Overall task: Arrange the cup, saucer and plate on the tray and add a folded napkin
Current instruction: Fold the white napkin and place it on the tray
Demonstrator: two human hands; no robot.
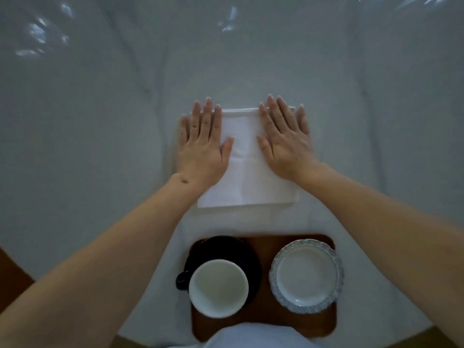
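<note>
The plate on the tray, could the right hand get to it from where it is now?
Probably yes. The right hand lies flat on the napkin, holding nothing, and the plate sits uncovered on the tray directly below that arm, with nothing standing between them.

I find no readable text, label, brand, number or sign anywhere in my head view. I checked the surfaces that could carry one: the napkin [247, 156] is plain white, the cup [218, 287], the saucer [226, 249] and the plate [306, 275] show no print that I can make out, and the wooden tray [266, 320] shows bare wood only.
</note>
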